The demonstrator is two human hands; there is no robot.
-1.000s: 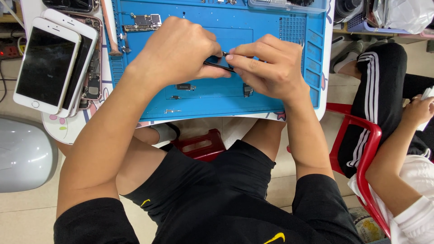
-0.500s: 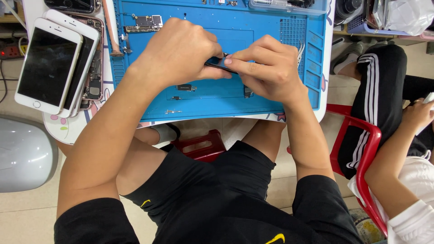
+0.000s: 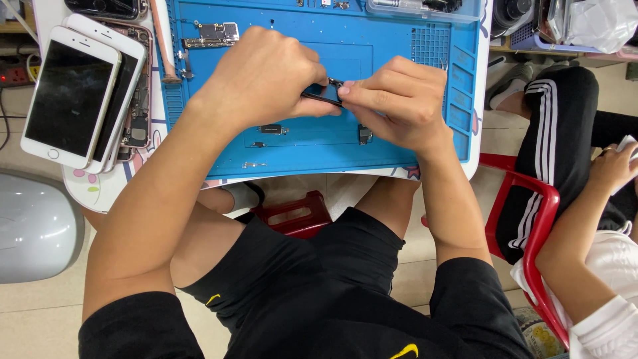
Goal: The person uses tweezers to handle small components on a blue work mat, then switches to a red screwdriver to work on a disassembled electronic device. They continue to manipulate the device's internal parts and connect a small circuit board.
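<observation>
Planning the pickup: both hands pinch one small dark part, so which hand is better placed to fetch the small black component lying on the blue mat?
Right hand: the small black component lies directly beneath it.

- Below me I see a pale tiled floor (image 3: 40,312), beige with faint grout lines, evenly lit with no hard shadows.
- A white tabletop (image 3: 100,189) with small cartoon prints along its rounded front edge fills the top of my view.
- A blue work mat (image 3: 399,143) covers most of that tabletop.
- Under the table, a low red stool (image 3: 292,216) shows between the knees.
- At my left a smooth grey rounded object (image 3: 30,229) sits on the floor; I cannot tell what it is.
- At my right stands a red plastic chair (image 3: 538,226), with another person seated on it.
- Cables (image 3: 10,86) lie at the far left edge.
</observation>
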